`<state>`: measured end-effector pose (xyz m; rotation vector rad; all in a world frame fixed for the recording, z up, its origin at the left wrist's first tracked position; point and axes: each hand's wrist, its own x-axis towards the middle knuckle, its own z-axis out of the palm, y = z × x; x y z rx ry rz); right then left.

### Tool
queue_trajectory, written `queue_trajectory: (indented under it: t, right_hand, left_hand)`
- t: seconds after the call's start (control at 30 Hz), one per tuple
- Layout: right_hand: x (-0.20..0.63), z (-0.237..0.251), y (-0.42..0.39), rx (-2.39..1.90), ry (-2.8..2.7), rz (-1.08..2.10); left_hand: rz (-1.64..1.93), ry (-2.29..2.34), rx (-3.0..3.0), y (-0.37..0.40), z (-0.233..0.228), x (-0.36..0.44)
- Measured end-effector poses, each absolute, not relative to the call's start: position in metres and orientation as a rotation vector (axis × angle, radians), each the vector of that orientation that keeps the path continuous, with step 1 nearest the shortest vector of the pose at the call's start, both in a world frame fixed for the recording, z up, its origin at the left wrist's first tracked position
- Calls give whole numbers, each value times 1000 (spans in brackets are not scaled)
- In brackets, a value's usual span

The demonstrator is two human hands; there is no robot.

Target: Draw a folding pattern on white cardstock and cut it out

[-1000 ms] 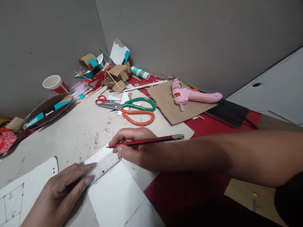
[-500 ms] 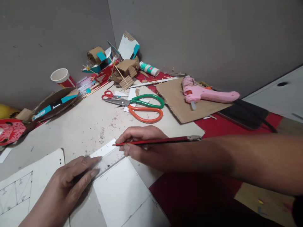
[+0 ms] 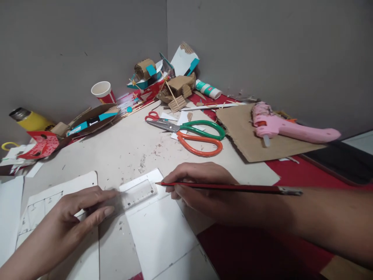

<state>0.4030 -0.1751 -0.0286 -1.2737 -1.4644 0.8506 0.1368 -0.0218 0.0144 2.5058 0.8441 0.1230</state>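
My right hand grips a red pencil, which lies nearly level with its tip pointing left at the end of a clear plastic ruler. My left hand presses its fingertips on the ruler's left end. The ruler lies across the top edge of a white card sheet on the pale work board. A second white sheet with pencilled lines lies under my left wrist.
Large scissors with green and orange handles and small red scissors lie beyond my hands. A pink glue gun rests on brown cardboard. Cardboard scraps, a glue stick, paper cup and yellow flask crowd the back.
The view has swung left, so everything sits further right in frame and a yellow flask has appeared. My hands, ruler and pencil keep about the same pose on the white sheet.
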Motion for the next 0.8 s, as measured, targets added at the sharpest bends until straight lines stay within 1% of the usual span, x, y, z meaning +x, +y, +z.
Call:
queue_trajectory:
  t: [0.13, 0.27, 0.47, 0.63, 0.8]
  right_hand:
    - [398, -30, -178, -1152, -1635, 890]
    - [395, -34, -179, -1017, -1880, 821]
    - [395, -43, -176, -1037, -1907, 708]
    - [394, -42, -176, -1022, -1922, 747]
    - [394, -41, -175, -968, -1954, 861]
  left_hand:
    - [86, 848, 2492, -23, 14, 124]
    - [70, 812, 2467, -24, 7, 115]
    - [-12, 786, 2394, -23, 5, 111]
    - [-9, 738, 2361, -24, 3, 115]
    - [-19, 728, 2370, -25, 1, 116]
